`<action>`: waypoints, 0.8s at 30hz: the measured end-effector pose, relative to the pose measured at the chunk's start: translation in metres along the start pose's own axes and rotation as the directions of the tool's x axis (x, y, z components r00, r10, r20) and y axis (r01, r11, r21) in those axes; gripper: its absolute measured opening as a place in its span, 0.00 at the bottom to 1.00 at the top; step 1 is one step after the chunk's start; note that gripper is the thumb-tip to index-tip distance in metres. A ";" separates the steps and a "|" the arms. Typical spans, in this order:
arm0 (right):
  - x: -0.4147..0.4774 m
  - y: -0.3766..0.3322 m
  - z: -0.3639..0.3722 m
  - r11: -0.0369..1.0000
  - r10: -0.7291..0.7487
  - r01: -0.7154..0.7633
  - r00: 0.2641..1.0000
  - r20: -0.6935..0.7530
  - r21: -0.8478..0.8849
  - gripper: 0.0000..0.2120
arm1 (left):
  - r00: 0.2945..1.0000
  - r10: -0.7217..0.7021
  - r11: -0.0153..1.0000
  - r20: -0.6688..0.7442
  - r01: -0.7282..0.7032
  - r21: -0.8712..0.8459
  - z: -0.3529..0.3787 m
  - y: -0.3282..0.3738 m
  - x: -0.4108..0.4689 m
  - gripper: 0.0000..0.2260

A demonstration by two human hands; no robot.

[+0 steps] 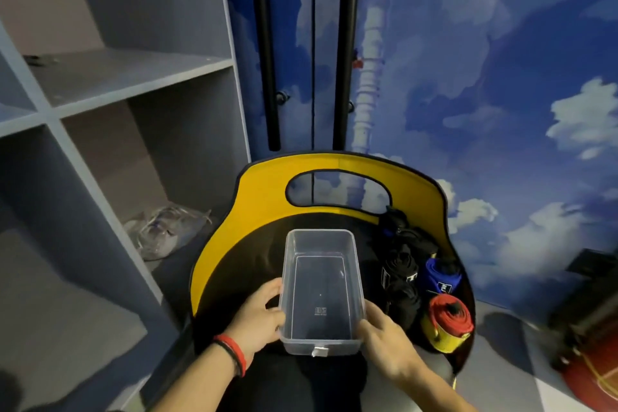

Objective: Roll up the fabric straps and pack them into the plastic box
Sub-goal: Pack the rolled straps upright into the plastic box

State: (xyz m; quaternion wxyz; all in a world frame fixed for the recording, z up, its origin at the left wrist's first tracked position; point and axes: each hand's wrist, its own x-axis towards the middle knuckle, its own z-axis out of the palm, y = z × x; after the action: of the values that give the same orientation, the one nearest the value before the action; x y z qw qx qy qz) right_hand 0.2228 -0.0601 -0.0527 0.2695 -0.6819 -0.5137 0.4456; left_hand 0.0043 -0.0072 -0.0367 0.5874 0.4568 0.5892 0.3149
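Observation:
A clear, empty plastic box (321,281) stands on the black seat of a yellow-backed chair (264,197). My left hand (259,318) grips its left wall near the front corner. My right hand (384,336) grips the right front corner. To the right of the box, on the seat, lie several fabric straps: loose black straps (401,264), a rolled blue strap (441,276) and a rolled red and yellow strap (446,323).
A grey shelving unit (100,130) stands to the left, with a crumpled clear plastic bag (167,231) on a low shelf. A wall with a blue sky mural (501,94) rises behind the chair. A red ball (592,385) sits on the floor at the right.

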 end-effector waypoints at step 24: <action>0.042 0.010 -0.059 0.412 -0.239 -0.067 0.954 -0.179 -0.909 0.25 | 0.995 -0.013 0.965 -0.099 0.039 0.259 0.006 -0.032 0.046 0.18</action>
State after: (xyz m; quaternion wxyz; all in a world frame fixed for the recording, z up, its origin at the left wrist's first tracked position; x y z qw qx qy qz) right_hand 0.2824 -0.0190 -0.0478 -0.0488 -0.7466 -0.6632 -0.0187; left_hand 0.0099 0.0218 -0.0848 0.4972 0.5064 0.6591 0.2488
